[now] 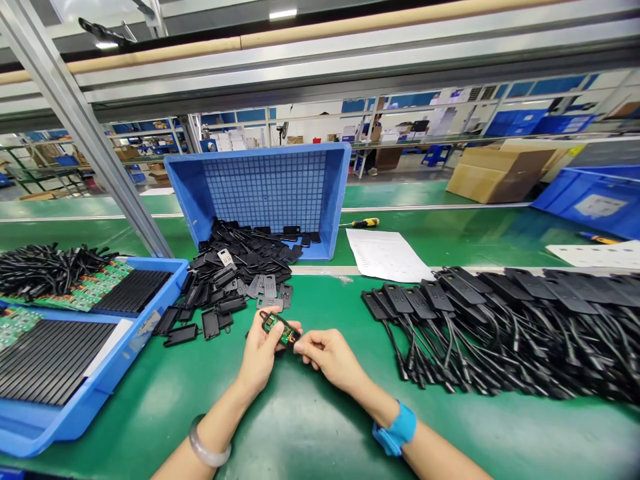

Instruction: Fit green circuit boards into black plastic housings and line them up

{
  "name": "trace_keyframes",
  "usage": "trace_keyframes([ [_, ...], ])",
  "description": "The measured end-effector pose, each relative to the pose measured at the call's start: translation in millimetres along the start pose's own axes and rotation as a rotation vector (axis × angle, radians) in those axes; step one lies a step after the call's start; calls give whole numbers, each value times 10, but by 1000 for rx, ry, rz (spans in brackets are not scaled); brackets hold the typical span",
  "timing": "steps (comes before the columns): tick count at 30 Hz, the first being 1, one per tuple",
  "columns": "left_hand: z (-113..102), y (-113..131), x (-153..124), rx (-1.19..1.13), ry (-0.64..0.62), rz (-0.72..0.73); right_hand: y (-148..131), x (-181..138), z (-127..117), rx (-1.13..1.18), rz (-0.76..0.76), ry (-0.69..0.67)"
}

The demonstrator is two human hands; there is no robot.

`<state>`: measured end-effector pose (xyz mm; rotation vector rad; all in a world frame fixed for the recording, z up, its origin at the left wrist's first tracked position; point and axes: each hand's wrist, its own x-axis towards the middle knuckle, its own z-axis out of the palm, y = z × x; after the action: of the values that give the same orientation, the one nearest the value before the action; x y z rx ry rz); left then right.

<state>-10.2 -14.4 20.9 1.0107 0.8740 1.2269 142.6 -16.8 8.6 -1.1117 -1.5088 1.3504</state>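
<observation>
My left hand and my right hand meet over the green table, both pinched on one small black housing with a green circuit board in it. A bracelet is on my left wrist and a blue band on my right. Just beyond my hands lies a pile of black plastic housing shells, spilling out of a tipped blue crate. To the right, rows of finished black units with cables lie side by side.
A blue tray at the left holds green circuit boards with black cables and black slotted racks. A sheet of paper and a yellow-handled screwdriver lie behind. Cardboard boxes and blue bins stand far right.
</observation>
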Motion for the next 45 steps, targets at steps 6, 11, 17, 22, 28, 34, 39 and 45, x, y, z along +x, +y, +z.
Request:
trace_keyframes([
  [6,38,11,-39,85,43,58,-1,17,5,-172,-74,132],
  [11,50,14,-14,118,79,68,-9,29,23,-253,-89,135],
  [17,26,5,46,180,-24,-115,-86,-33,-82,-536,-410,153],
  [22,36,-68,18,477,-187,-48,-67,-41,-180,-766,-707,182],
  [28,32,-94,9,571,-203,-20,-30,-30,-187,-912,-800,160],
  [34,22,-102,8,606,-207,-41,-18,-28,-204,-853,-763,128],
  [39,4,-127,9,633,-233,-63,-8,-24,-213,-790,-729,103],
  [45,-21,-143,19,648,-239,-74,5,-6,-218,-796,-696,84],
])
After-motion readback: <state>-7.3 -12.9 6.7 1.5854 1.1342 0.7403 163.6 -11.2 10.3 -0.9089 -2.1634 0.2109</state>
